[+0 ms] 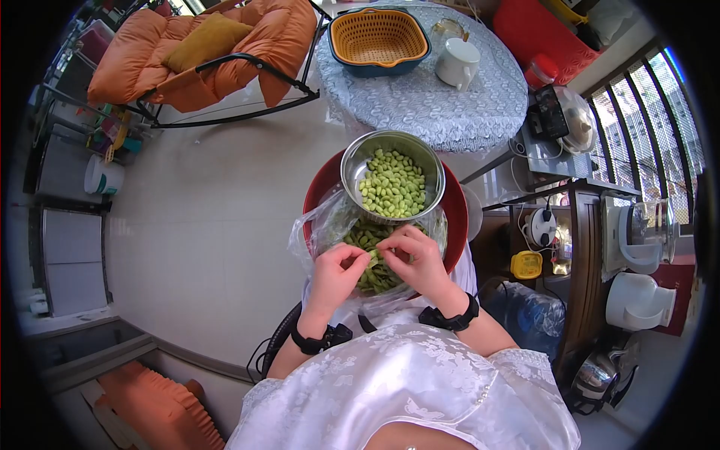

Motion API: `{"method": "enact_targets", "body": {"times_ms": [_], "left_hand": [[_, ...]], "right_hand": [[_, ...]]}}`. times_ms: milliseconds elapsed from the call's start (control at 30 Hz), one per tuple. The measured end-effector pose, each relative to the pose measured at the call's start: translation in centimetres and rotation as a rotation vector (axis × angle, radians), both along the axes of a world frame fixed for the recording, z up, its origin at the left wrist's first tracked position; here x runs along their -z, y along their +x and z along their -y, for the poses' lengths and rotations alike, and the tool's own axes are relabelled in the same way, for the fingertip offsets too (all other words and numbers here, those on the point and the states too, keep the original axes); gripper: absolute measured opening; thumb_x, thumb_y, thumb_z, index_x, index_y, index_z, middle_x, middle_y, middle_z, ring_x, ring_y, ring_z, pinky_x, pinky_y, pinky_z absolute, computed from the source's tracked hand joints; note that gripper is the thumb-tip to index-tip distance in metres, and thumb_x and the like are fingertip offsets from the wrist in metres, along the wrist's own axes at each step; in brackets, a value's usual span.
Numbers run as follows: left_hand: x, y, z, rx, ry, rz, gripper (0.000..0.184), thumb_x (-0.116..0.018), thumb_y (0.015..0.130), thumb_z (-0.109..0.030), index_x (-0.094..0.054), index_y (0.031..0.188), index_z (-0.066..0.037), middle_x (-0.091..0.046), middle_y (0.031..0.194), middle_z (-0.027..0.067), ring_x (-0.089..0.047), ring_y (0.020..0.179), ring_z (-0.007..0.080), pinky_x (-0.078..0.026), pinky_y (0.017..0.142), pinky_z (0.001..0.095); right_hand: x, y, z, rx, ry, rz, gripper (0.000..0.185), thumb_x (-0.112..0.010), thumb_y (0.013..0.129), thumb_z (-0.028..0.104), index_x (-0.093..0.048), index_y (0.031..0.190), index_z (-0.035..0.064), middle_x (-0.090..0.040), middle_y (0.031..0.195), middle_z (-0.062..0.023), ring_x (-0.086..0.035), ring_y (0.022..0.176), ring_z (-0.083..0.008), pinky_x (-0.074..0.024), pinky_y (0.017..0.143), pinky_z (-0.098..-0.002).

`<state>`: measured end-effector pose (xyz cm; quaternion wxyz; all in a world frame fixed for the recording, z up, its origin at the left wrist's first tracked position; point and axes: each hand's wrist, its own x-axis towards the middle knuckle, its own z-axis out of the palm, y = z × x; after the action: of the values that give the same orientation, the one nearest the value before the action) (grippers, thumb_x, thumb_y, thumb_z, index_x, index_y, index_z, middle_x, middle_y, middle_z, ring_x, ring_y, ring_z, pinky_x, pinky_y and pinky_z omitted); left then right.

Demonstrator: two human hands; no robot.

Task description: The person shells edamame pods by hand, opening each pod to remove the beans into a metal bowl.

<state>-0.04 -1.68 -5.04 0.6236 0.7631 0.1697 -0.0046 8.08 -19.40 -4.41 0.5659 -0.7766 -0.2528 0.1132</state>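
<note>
My left hand (pixel 340 271) and my right hand (pixel 411 259) meet over a plastic bag (pixel 322 225) of green bean pods (pixel 379 277). Fingertips of both hands pinch one small green pod (pixel 374 257) between them. The bag lies in a red basin (pixel 457 217) on my lap. Just beyond my hands, a steel pot (pixel 349 169) with shelled green beans (pixel 393 184) rests over the far part of the basin. A black band circles each wrist.
Ahead stands a cloth-covered table (pixel 480 112) with an orange basket (pixel 379 37) and a white mug (pixel 457 63). An orange rocking chair (pixel 217 52) is at the far left. To the right, a wooden cabinet (pixel 585 247) stands near a plastic-wrapped water bottle (pixel 531 319).
</note>
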Motion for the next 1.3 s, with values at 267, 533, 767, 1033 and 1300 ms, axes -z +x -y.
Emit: {"method": "enact_targets", "body": {"times_ms": [267,533,767,1033,1300], "left_hand": [[-0.3,0.0,0.9,-0.044,0.093,0.059,0.01,-0.07,0.09,-0.005,-0.072,0.091,0.004,-0.064,0.081,0.0048,-0.061,0.069,0.0094,-0.047,0.061,0.0243],[-0.7,-0.1,1.0,0.018,0.222,0.136,0.007,-0.069,0.088,-0.003,-0.071,0.091,0.003,-0.061,0.078,0.0074,-0.059,0.067,0.0143,-0.045,0.059,0.0275],[-1.2,0.1,1.0,0.017,0.225,0.173,0.006,-0.069,0.088,-0.003,-0.071,0.09,0.003,-0.061,0.078,0.0079,-0.058,0.067,0.0171,-0.045,0.06,0.0292],[-0.8,0.0,1.6,0.011,0.162,0.135,0.006,-0.069,0.089,-0.003,-0.071,0.091,0.003,-0.061,0.08,0.006,-0.058,0.069,0.0126,-0.046,0.061,0.0262],[-0.7,-0.1,1.6,-0.032,0.079,0.082,0.008,-0.069,0.09,-0.003,-0.07,0.091,0.005,-0.062,0.083,0.0049,-0.06,0.073,0.0109,-0.047,0.064,0.0244]], "right_hand": [[-0.2,0.0,-0.1,-0.05,-0.096,0.078,0.018,-0.077,0.084,0.008,-0.075,0.1,0.0009,-0.068,0.088,-0.0104,-0.068,0.07,-0.0226,-0.0556,0.063,-0.0325],[-0.1,0.1,0.1,-0.134,-0.075,0.074,0.018,-0.076,0.083,0.009,-0.075,0.099,-0.0013,-0.07,0.086,-0.0122,-0.07,0.071,-0.0233,-0.0572,0.065,-0.0322],[-0.4,0.3,0.1,-0.112,-0.052,-0.023,0.017,-0.075,0.084,0.008,-0.075,0.098,-0.002,-0.07,0.086,-0.0121,-0.069,0.07,-0.0214,-0.0568,0.065,-0.0303],[0.6,-0.1,0.0,-0.056,-0.02,0.008,0.012,-0.071,0.087,0.008,-0.073,0.094,-0.0015,-0.065,0.08,-0.0101,-0.063,0.064,-0.0188,-0.051,0.058,-0.0291],[-1.3,2.1,-0.1,0.199,0.181,-0.014,0.016,-0.075,0.082,0.001,-0.065,0.095,0.0024,-0.061,0.078,-0.0011,-0.057,0.062,-0.0062,-0.044,0.056,-0.0214]]}}
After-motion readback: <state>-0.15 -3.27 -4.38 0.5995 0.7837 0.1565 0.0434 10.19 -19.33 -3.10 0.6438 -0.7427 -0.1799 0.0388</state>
